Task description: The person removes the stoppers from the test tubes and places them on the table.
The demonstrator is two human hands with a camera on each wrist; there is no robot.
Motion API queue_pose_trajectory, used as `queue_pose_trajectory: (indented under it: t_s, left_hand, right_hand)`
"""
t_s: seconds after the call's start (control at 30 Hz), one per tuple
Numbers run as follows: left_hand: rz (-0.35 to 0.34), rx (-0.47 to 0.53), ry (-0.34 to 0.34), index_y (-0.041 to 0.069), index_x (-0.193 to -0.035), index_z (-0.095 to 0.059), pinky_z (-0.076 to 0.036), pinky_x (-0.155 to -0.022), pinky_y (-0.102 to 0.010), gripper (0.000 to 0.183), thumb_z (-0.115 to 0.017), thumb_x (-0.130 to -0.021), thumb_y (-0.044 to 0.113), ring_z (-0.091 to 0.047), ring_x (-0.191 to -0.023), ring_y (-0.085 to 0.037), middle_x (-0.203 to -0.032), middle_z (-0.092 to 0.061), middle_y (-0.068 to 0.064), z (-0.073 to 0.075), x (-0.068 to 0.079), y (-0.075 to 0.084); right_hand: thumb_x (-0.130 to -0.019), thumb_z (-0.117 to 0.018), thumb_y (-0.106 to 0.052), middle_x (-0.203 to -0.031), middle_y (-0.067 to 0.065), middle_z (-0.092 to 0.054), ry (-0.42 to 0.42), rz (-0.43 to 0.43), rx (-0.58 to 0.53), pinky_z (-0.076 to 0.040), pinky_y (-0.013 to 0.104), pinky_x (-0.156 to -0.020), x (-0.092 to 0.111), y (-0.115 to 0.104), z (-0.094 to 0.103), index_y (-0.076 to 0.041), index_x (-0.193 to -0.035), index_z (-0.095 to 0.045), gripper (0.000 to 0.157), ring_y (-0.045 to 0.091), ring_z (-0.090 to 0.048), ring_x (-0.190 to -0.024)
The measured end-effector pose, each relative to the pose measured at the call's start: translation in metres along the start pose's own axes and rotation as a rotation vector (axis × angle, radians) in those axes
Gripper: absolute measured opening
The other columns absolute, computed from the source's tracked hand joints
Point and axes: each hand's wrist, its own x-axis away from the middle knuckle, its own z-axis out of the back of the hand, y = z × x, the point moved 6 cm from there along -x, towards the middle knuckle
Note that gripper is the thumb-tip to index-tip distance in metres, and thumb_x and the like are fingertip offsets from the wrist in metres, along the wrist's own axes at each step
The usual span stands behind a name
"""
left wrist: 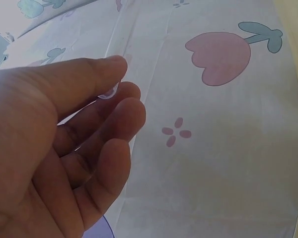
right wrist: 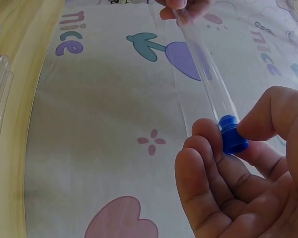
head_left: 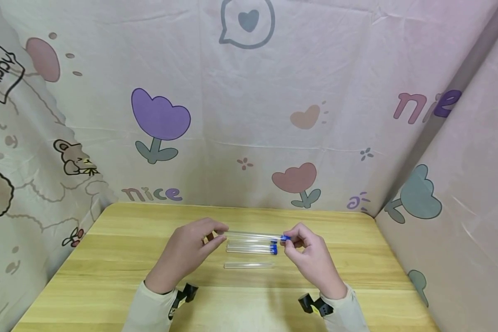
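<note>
A clear test tube [head_left: 255, 236] is held nearly level above the table between both hands. My left hand [head_left: 186, 253] pinches its rounded end [left wrist: 109, 93] between thumb and fingers. At the other end, the thumb and fingers of my right hand [head_left: 313, 258] grip a blue stopper [right wrist: 233, 140], which sits at the tube's mouth. Just below, several stoppered tubes [head_left: 249, 249] lie side by side on the table, their blue stoppers [head_left: 273, 250] to the right. Nearer to me lies one more tube [head_left: 249, 265], with no stopper visible on it.
The light wooden table [head_left: 108, 267] reaches back to a printed fabric curtain [head_left: 232, 92]. More of this fabric hangs along the left and right sides. Each wrist wears a small black camera, the left one [head_left: 186, 295] and the right one [head_left: 311, 305].
</note>
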Motion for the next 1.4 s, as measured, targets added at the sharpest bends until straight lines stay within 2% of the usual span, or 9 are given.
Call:
queue_pose_trajectory:
  t_s: [0.23,0.8,1.0,1.13,1.4]
  left_hand:
    - [-0.004,-0.017,0.003,0.019,-0.108,-0.078,-0.05,-0.061,-0.018,0.017,-0.081,-0.092,0.021,-0.059,-0.075,0.003,-0.096,-0.072,0.015,-0.0006,0.0005,-0.0009]
    - [0.034,-0.052,-0.016,0.021,-0.109,-0.077,-0.046,-0.059,-0.018,0.016,-0.079,-0.093,0.021,-0.05,-0.068,0.003,-0.091,-0.067,0.017,-0.0014,0.0015,-0.0027]
    - [0.039,-0.014,-0.026,0.02,-0.107,-0.077,-0.049,-0.061,-0.018,0.016,-0.081,-0.092,0.02,-0.055,-0.072,0.004,-0.092,-0.069,0.016,-0.0034,0.0019,-0.0032]
    - [0.033,0.002,-0.03,0.021,-0.107,-0.077,-0.049,-0.062,-0.018,0.016,-0.081,-0.092,0.021,-0.058,-0.075,0.005,-0.095,-0.071,0.015,-0.0047,0.0022,-0.003]
    - [0.014,-0.001,-0.009,0.021,-0.106,-0.077,-0.046,-0.057,-0.017,0.019,-0.084,-0.089,0.021,-0.059,-0.075,0.003,-0.097,-0.073,0.013,-0.0029,0.0016,-0.0018]
  right_hand:
    - [-0.094,-0.064,0.008,-0.089,-0.002,-0.071,-0.018,0.022,0.009,-0.055,0.025,-0.067,0.0002,-0.0007,0.0001,-0.011,-0.099,-0.069,0.02,0.012,-0.065,-0.08]
    - [-0.097,-0.066,0.003,-0.082,-0.004,-0.065,-0.038,0.058,0.016,-0.05,0.025,-0.063,0.0005,-0.0014,-0.0008,-0.012,-0.098,-0.067,0.016,0.011,-0.057,-0.073]
    - [-0.096,-0.066,0.004,-0.087,-0.004,-0.069,-0.01,0.059,0.038,-0.054,0.026,-0.07,0.001,-0.0011,-0.0006,-0.014,-0.101,-0.066,0.019,0.011,-0.063,-0.077]
    - [-0.094,-0.065,0.006,-0.088,0.001,-0.068,0.009,0.045,0.036,-0.055,0.027,-0.071,0.0011,0.0001,-0.0008,-0.013,-0.107,-0.067,0.024,0.011,-0.064,-0.077]
    - [-0.099,-0.065,0.0,-0.091,0.003,-0.069,0.025,0.072,0.032,-0.055,0.026,-0.072,-0.0008,-0.0013,-0.0004,-0.014,-0.106,-0.07,0.017,0.011,-0.063,-0.078]
